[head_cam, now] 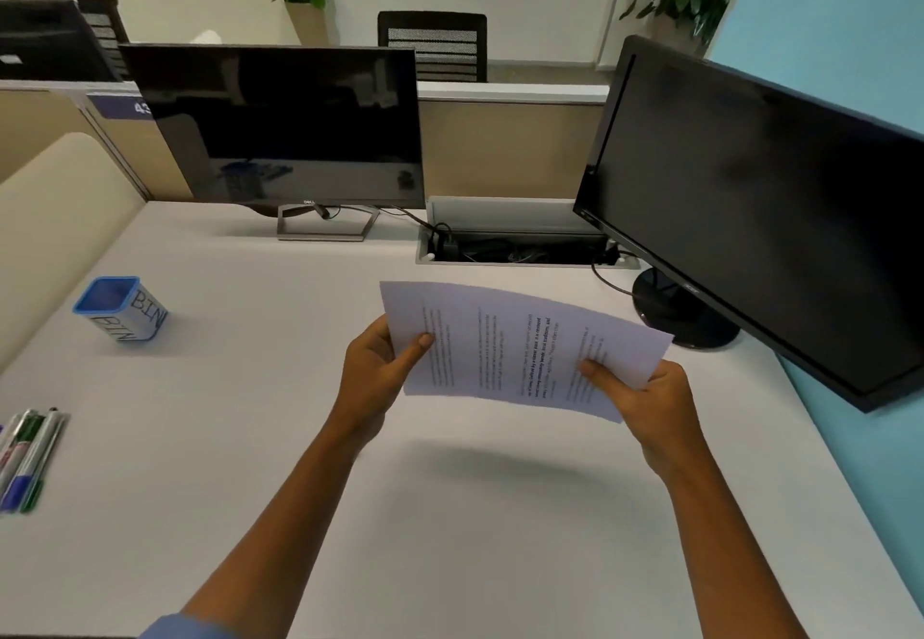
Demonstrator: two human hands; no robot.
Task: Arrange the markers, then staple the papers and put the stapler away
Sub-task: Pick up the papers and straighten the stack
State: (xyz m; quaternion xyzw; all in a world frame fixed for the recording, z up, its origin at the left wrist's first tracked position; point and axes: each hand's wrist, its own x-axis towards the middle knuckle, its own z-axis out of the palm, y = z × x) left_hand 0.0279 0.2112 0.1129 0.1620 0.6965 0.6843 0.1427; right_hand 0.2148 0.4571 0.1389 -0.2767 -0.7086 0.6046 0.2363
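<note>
Printed white papers (510, 348) hang in the air above the middle of the desk, turned sideways so the text lines run vertically. My left hand (380, 373) grips their left edge with the thumb on top. My right hand (645, 398) grips the lower right corner, thumb also on top. Several markers (30, 453) with blue and green caps lie side by side at the desk's left edge, partly cut off by the frame. A blue-rimmed cup labelled BIN (122, 308) stands at the left. No stapler is in view.
A black monitor (285, 128) stands at the back, a second black monitor (760, 208) at the right, close to the papers. Between them is an open cable tray (520, 248) with wires. A beige divider (55, 218) borders the white desk (450, 513) on the left.
</note>
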